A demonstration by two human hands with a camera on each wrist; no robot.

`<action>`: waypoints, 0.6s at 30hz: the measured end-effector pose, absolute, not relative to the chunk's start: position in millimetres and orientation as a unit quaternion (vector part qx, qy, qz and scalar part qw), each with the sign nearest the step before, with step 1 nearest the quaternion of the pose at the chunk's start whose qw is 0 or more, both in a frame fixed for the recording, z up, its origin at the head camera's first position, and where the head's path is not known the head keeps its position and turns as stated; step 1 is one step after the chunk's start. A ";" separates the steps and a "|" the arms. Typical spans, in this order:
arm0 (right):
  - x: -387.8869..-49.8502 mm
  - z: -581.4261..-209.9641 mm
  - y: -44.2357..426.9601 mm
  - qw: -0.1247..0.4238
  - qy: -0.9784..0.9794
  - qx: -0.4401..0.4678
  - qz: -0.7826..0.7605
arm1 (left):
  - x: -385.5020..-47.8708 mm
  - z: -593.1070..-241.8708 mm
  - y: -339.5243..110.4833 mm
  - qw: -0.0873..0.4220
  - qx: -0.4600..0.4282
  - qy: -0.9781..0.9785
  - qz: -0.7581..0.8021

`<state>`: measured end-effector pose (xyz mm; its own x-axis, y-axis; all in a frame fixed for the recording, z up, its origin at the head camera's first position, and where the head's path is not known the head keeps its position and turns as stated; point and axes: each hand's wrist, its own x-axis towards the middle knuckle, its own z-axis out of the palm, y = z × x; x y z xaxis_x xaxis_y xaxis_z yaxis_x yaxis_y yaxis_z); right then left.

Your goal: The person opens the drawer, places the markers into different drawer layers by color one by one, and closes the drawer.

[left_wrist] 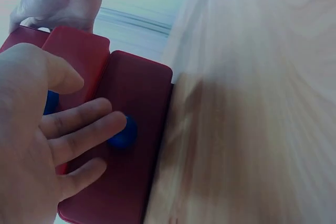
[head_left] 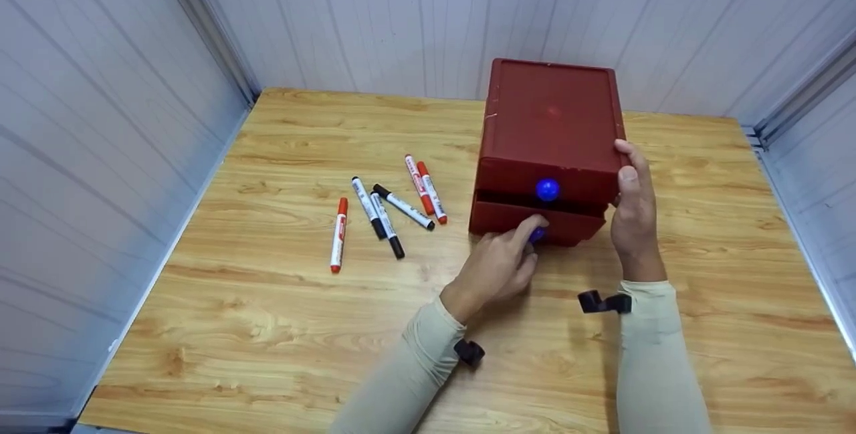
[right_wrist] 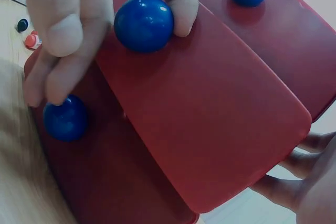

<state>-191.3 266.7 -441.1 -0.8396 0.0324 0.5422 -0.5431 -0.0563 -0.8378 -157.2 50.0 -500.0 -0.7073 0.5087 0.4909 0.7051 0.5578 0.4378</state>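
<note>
A red drawer box point(head_left: 554, 113) stands on the table, its middle drawer point(right_wrist: 210, 114) sticking out a little past the top and bottom ones. My left hand point(head_left: 491, 267) pinches the middle drawer's blue knob point(right_wrist: 144, 23) between thumb and finger. In the left wrist view, other fingers of that hand point(left_wrist: 31, 135) spread near the bottom blue knob point(left_wrist: 123, 132). The top knob point(head_left: 548, 189) is untouched. With fingers extended, my right hand point(head_left: 635, 223) rests against the box's right side; its fingers show below the drawer fronts in the right wrist view.
Several markers with red or black caps lie left of the box, among them a red-capped one point(head_left: 340, 235) farthest left and a black-capped one point(head_left: 404, 207) nearer the box. Pale panel walls point(head_left: 374, 19) enclose the wooden table point(head_left: 267, 347) at the back and sides.
</note>
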 end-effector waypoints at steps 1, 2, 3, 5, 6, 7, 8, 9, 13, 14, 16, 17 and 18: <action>-191.0 -441.0 266.7 0.205 -0.656 0.190 0.701 | -156.5 -500.5 49.8 0.153 -0.352 -0.868 -0.316; -190.7 -441.0 266.6 0.205 -0.656 0.186 0.702 | -156.2 -501.2 49.7 0.152 -0.353 -0.867 -0.316; -190.5 -441.0 266.4 0.205 -0.655 0.182 0.704 | -155.7 -501.7 49.6 0.153 -0.353 -0.867 -0.318; -190.4 -441.0 266.0 0.203 -0.655 0.179 0.706 | -154.6 -502.5 49.3 0.159 -0.350 -0.866 -0.320; -190.5 -441.2 266.0 0.203 -0.655 0.180 0.705 | -153.9 -502.8 49.2 0.162 -0.347 -0.866 -0.323; -190.6 -441.2 266.3 0.203 -0.657 0.182 0.703 | -153.3 -503.1 49.5 0.166 -0.343 -0.866 -0.325; -190.8 -441.1 266.6 0.203 -0.658 0.184 0.702 | -152.6 -503.6 49.8 0.172 -0.338 -0.866 -0.327; -191.0 -441.1 266.8 0.202 -0.658 0.186 0.701 | -151.6 -503.9 50.0 0.177 -0.333 -0.865 -0.330; -191.0 -440.6 267.2 0.200 -0.659 0.191 0.700 | -148.6 -506.2 50.9 0.204 -0.321 -0.863 -0.333; -190.8 -440.4 267.2 0.200 -0.659 0.190 0.700 | -148.1 -506.8 51.2 0.212 -0.320 -0.861 -0.333; -190.5 -440.8 266.6 0.198 -0.657 0.183 0.704 | -147.6 -508.6 51.3 0.225 -0.320 -0.857 -0.337; -190.3 -441.0 266.4 0.198 -0.655 0.180 0.707 | -147.5 -509.4 51.4 0.230 -0.319 -0.854 -0.340; -190.1 -441.3 266.2 0.197 -0.655 0.177 0.708 | -147.3 -510.3 51.5 0.235 -0.319 -0.852 -0.342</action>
<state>-190.1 266.2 -441.3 -0.8598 0.0475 0.5084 -0.5105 -0.0635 -0.8575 -147.3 51.5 -510.3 -0.6858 0.3827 0.6190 0.7046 0.5623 0.4329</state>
